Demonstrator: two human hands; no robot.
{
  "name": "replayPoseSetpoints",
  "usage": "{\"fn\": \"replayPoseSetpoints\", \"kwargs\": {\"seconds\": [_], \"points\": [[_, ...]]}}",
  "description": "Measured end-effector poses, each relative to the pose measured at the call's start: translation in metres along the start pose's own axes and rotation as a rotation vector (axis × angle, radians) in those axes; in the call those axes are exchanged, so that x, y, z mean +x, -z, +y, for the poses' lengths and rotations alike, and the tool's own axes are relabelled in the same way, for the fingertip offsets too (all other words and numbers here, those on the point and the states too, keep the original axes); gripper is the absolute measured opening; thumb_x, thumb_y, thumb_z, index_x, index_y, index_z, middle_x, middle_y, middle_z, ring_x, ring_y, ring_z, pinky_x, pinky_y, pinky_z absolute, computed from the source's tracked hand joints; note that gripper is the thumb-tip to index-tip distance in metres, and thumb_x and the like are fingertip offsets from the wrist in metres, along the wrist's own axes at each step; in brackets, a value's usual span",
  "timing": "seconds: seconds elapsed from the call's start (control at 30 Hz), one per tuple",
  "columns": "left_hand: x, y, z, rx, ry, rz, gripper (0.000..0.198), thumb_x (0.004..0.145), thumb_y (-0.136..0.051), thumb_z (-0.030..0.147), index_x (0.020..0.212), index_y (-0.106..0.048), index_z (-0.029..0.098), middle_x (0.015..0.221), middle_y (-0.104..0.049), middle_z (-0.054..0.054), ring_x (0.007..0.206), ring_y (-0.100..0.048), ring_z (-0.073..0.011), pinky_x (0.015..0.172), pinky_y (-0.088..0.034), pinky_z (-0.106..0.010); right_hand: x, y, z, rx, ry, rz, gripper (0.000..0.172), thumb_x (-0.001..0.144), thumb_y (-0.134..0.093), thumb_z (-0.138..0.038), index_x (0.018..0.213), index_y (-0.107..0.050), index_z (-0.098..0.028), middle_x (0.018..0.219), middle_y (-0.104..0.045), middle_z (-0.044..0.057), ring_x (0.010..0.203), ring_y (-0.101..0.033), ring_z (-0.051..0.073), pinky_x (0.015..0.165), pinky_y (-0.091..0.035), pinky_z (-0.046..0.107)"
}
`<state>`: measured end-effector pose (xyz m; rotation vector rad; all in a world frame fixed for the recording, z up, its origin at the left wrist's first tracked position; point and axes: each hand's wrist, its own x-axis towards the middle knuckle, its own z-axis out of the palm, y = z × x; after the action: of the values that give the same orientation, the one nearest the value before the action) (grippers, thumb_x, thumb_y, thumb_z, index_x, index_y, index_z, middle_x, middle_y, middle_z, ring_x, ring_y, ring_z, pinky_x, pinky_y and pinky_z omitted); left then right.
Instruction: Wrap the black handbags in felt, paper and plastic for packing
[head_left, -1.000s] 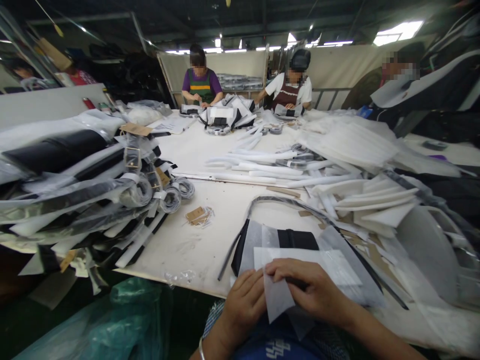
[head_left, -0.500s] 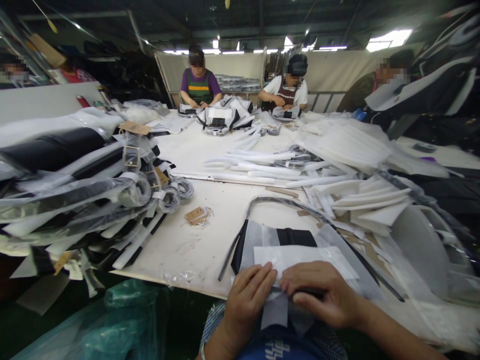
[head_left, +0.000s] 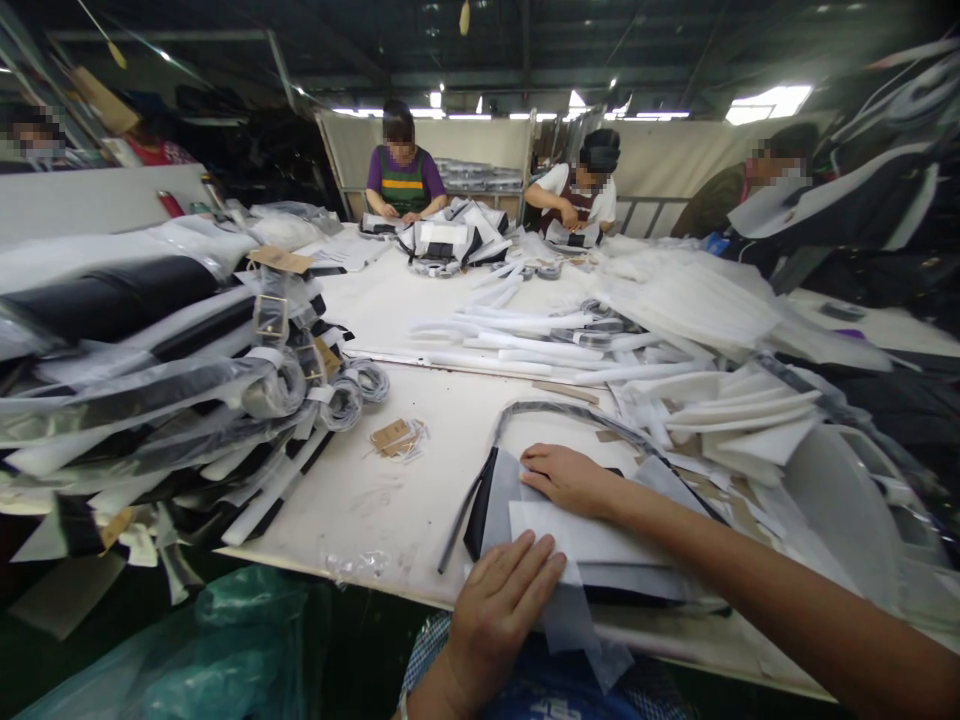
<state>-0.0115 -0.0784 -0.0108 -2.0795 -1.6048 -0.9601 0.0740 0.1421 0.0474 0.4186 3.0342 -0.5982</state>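
Note:
A black bag (head_left: 475, 510) lies at the table's front edge, partly covered in white wrapping paper (head_left: 600, 540). Its wrapped handle (head_left: 551, 408) loops away toward the far side. My left hand (head_left: 504, 605) rests on the near left corner of the paper, fingers stretched flat. A loose translucent strip (head_left: 574, 615) hangs beside it over the edge. Across the bag reaches my right hand (head_left: 566, 480), its fingers laid over the paper near the bag's top; the palm side is hidden.
Wrapped black pieces and coiled straps (head_left: 341, 400) are piled at left. Tags with strings (head_left: 397, 437) lie mid-table. White foam strips (head_left: 525, 340) and foam sheets (head_left: 742, 410) spread behind and right. Co-workers (head_left: 405, 180) handle similar items across the table. A green plastic bag (head_left: 232, 640) hangs low left.
My right hand has moved from the bag's near edge up to its top. The left hand has stayed about where it was. The translucent strip at the front now hangs further right.

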Motion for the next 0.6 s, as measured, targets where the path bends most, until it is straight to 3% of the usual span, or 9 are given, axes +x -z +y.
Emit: {"fn": "replayPoseSetpoints", "kwargs": {"seconds": [0.07, 0.13, 0.2, 0.27, 0.33, 0.43, 0.5, 0.6], "points": [[0.000, 0.000, 0.000, -0.013, 0.009, 0.003, 0.040, 0.104, -0.036, 0.011, 0.138, -0.056, 0.018, 0.136, -0.064, -0.004, 0.131, -0.054, -0.0180, 0.106, -0.045, -0.032, -0.004, 0.006, -0.003, 0.012, -0.011, 0.031, 0.033, 0.100, -0.048, -0.032, 0.112, -0.073, -0.015, 0.120, -0.071, 0.013, 0.113, -0.065, 0.025, 0.103, -0.049, 0.040], [0.001, 0.000, 0.000, -0.026, 0.016, -0.008, 0.039, 0.104, -0.038, 0.012, 0.138, -0.056, 0.018, 0.135, -0.064, -0.004, 0.130, -0.055, -0.0178, 0.104, -0.047, -0.032, -0.026, 0.013, -0.013, 0.031, -0.039, 0.136, 0.036, 0.100, -0.047, -0.031, 0.127, -0.065, -0.016, 0.131, -0.065, 0.014, 0.121, -0.060, 0.026, 0.107, -0.046, 0.043], [0.000, 0.001, 0.000, -0.044, 0.028, -0.037, 0.040, 0.104, -0.038, 0.012, 0.139, -0.054, 0.018, 0.135, -0.064, -0.004, 0.129, -0.056, -0.0180, 0.102, -0.049, -0.032, -0.064, 0.017, -0.027, 0.064, -0.012, 0.304, 0.039, 0.102, -0.045, -0.030, 0.137, -0.057, -0.018, 0.135, -0.062, 0.014, 0.124, -0.058, 0.024, 0.108, -0.046, 0.043], [-0.001, 0.001, 0.000, -0.064, 0.037, -0.048, 0.040, 0.104, -0.038, 0.013, 0.140, -0.053, 0.018, 0.135, -0.064, -0.004, 0.129, -0.056, -0.0187, 0.100, -0.050, -0.034, -0.112, 0.012, -0.042, 0.093, 0.141, 0.416, 0.037, 0.101, -0.050, -0.029, 0.136, -0.056, -0.022, 0.124, -0.069, 0.011, 0.116, -0.064, 0.021, 0.100, -0.053, 0.036], [-0.001, 0.001, 0.000, -0.081, 0.043, -0.047, 0.040, 0.104, -0.039, 0.014, 0.141, -0.053, 0.018, 0.135, -0.065, -0.005, 0.128, -0.057, -0.0193, 0.099, -0.051, -0.035, -0.158, -0.006, -0.054, 0.051, 0.266, 0.419, 0.046, 0.096, -0.060, -0.035, 0.140, -0.053, -0.023, 0.118, -0.073, 0.010, 0.110, -0.068, 0.022, 0.096, -0.056, 0.034], [-0.001, 0.000, -0.001, -0.093, 0.040, -0.042, 0.040, 0.103, -0.042, 0.014, 0.142, -0.052, 0.017, 0.133, -0.066, -0.006, 0.127, -0.058, -0.0199, 0.097, -0.052, -0.036, -0.200, -0.045, -0.059, -0.135, 0.268, 0.324, 0.049, 0.097, -0.060, -0.027, 0.144, -0.050, -0.021, 0.125, -0.070, 0.010, 0.117, -0.065, 0.023, 0.100, -0.054, 0.038], [-0.001, 0.000, -0.003, -0.090, 0.026, -0.045, 0.040, 0.103, -0.041, 0.015, 0.142, -0.051, 0.017, 0.134, -0.065, -0.007, 0.128, -0.057, -0.0209, 0.097, -0.052, -0.036, -0.207, -0.070, -0.056, -0.242, 0.223, 0.315, 0.042, 0.101, -0.048, -0.017, 0.142, -0.052, -0.019, 0.129, -0.068, 0.010, 0.120, -0.064, 0.023, 0.098, -0.054, 0.039], [0.001, 0.002, -0.004, -0.080, 0.002, -0.058, 0.040, 0.104, -0.040, 0.018, 0.142, -0.051, 0.015, 0.134, -0.065, -0.009, 0.129, -0.057, -0.0220, 0.099, -0.053, -0.037, -0.192, -0.091, -0.052, -0.271, 0.219, 0.444, 0.035, 0.101, -0.042, -0.012, 0.129, -0.062, -0.016, 0.118, -0.073, 0.010, 0.110, -0.068, 0.021, 0.086, -0.057, 0.035]]}}
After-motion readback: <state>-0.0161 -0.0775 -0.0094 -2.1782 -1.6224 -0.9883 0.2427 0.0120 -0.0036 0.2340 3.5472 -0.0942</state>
